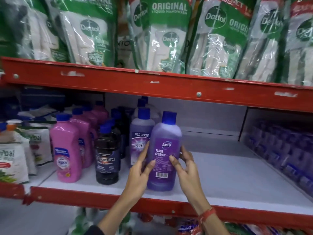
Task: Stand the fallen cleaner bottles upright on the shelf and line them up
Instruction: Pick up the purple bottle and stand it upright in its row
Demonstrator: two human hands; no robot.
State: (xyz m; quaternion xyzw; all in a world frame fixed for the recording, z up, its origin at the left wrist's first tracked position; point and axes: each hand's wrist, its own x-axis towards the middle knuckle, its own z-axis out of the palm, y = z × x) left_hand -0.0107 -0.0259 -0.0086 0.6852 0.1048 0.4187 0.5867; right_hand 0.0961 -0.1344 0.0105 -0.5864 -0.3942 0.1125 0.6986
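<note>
Both our hands hold the lavender floor cleaner bottle [164, 152]: our left hand [139, 172] wraps its left side with the thumb on the label, and our right hand [185, 168] presses its right side, a red thread band [207, 215] at the wrist. This bottle stands upright near the front edge of the white shelf [228, 180]. At 10 o'clock from it, just behind, stands a second purple bottle [139, 133]. At 9 o'clock we see a dark bottle [107, 160], then pink bottles [67, 150] in rows. At 12 o'clock, far above, green handwash pouches [162, 34] sit on the red upper shelf [152, 83].
</note>
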